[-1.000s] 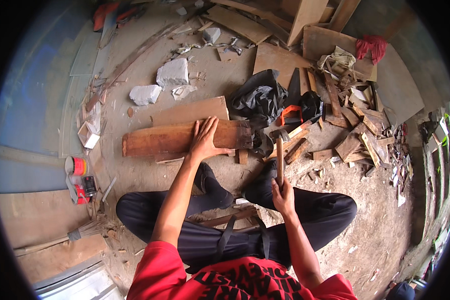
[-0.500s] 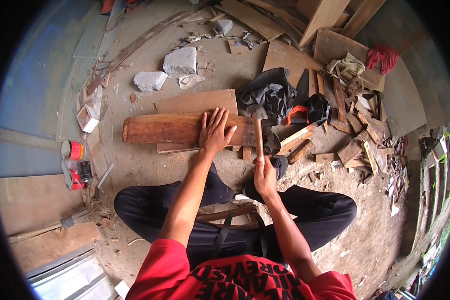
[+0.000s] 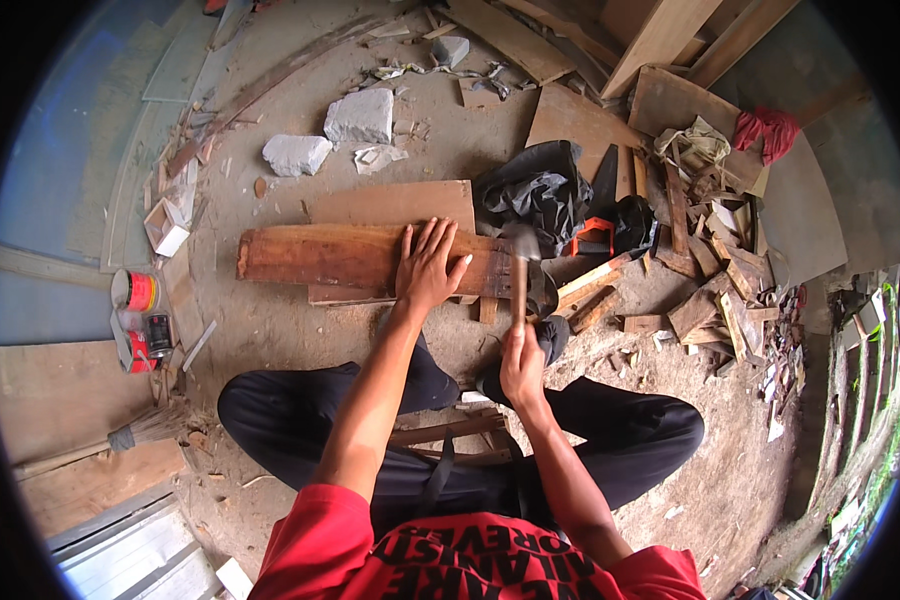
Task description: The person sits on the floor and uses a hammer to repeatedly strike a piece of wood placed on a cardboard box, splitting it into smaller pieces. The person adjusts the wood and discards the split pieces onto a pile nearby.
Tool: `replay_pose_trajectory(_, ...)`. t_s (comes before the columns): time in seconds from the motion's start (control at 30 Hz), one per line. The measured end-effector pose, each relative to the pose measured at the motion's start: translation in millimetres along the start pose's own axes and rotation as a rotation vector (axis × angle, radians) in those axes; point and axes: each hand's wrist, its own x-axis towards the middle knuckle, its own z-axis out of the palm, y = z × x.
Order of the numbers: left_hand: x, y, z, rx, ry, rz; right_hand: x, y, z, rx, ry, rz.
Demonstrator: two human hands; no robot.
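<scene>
A thick reddish-brown wooden plank lies crosswise in front of me on flatter boards. My left hand rests flat on its top, right of the middle, with the fingers spread. My right hand is wrapped round the wooden handle of a hammer. The hammer's head, slightly blurred, is over the plank's right end; whether it touches the wood I cannot tell. Under the plank, a lighter board sticks out on the far side.
A black plastic bag and a saw with an orange handle lie just beyond the plank's right end. Wood offcuts are heaped at the right. Two whitish blocks sit farther off. Tins stand at the left.
The hammer and my right hand have shifted a little, and the hammer's head has turned and blurred. My left hand stays flat on the plank. The whole view has shifted slightly.
</scene>
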Motion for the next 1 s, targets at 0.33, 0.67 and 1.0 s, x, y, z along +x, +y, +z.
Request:
replay_pose_trajectory(0.33, -1.5, -1.9, 3.5, 0.010, -0.009, -0.019, -8.8, -69.5, -33.1, 0.326, 0.035, -0.124)
replay_pose_trajectory(0.67, 1.0, 1.4, -1.1, -0.010, 0.031, 0.002, 28.8, -7.8, -44.8, 0.005, -0.135, 0.270)
replay_pose_trajectory(1.0, -1.8, 3.2, -20.8, -0.026, -0.128, 0.064, 47.5, -31.3, -87.8, 0.043, -0.218, 0.218)
